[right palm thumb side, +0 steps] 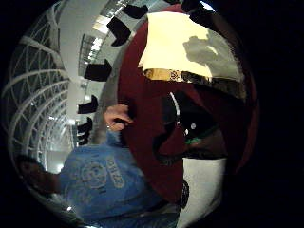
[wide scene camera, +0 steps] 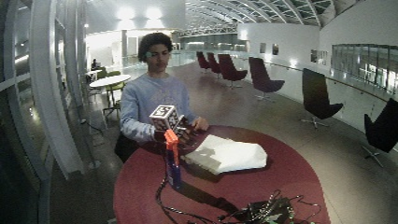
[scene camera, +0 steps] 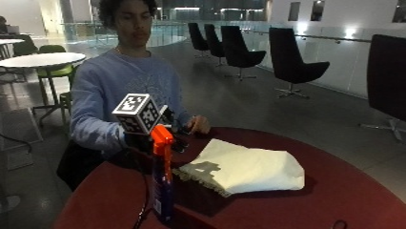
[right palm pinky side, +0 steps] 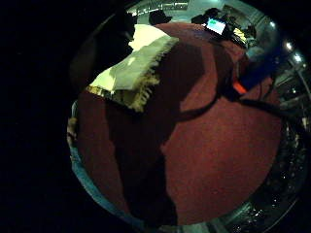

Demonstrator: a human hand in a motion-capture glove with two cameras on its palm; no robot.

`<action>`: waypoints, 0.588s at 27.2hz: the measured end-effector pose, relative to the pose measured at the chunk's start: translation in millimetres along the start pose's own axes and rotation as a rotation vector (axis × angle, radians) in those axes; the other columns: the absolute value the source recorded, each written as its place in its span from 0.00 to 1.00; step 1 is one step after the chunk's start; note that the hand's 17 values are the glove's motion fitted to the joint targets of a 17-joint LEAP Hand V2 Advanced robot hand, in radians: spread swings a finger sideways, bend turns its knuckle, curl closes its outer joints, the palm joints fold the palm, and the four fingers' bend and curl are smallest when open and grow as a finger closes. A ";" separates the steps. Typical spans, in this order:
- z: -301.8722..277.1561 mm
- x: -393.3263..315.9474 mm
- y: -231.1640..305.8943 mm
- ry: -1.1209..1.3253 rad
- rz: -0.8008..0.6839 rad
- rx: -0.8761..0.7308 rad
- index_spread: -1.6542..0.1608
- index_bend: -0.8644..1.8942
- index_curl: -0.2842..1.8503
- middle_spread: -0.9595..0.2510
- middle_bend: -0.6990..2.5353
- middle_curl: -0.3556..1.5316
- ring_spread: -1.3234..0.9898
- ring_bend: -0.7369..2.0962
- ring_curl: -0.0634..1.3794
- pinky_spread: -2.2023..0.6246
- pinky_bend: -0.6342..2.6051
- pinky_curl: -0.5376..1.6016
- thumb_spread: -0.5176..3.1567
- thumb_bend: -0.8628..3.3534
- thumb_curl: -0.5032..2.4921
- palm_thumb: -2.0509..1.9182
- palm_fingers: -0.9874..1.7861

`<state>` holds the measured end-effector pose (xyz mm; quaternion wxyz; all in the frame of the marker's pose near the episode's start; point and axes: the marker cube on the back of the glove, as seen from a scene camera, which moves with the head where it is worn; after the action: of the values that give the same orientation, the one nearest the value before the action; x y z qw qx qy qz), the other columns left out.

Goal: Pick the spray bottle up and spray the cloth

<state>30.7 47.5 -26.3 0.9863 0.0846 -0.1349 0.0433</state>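
Outside view: person seated at round red table (scene camera: 355,191); spray bottle (scene camera: 162,186) stands upright at lower left of frame, near table's front edge; long axis vertical, blue body below, orange spray head (scene camera: 161,138) on top; which way the nozzle points, cannot tell. Cloth (scene camera: 244,167), cream, folded, lies flat at centre frame just right of bottle, apart from it; fringed edge faces bottle side.

Right hand (scene camera: 166,137) in black glove sits behind bottle's orange head, mid left of frame, above table; bottle and marker hide most of it; fingers open or clenched: cannot tell; contact w/ bottle not visible. Bare left hand (scene camera: 198,125) rests at table's far edge, upper centre, fingers loosely curled, holding nothing visible.

Wide outside view: same layout; bottle (wide scene camera: 173,163) upright at centre left, cloth (wide scene camera: 227,154) to its right on table (wide scene camera: 292,177); tangle of cables at lower centre edge of table.

Little finger side palm view: cloth (right palm pinky side: 133,68) w/ fringe lies on red table (right palm pinky side: 218,155); blue and orange shape at upper right, likely bottle, not sure.

Thumb side palm view: cloth (right palm thumb side: 180,47) on table, bare hand (right palm thumb side: 116,117) at table edge.
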 end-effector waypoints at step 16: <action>-45.4 76.0 53.4 -0.724 0.165 0.278 0.69 0.35 0.26 0.80 0.28 0.35 0.59 0.36 0.21 0.85 0.30 0.40 0.46 0.22 0.27 0.67 0.54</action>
<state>109.6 112.9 -40.3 0.8472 0.2158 -0.4733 0.1078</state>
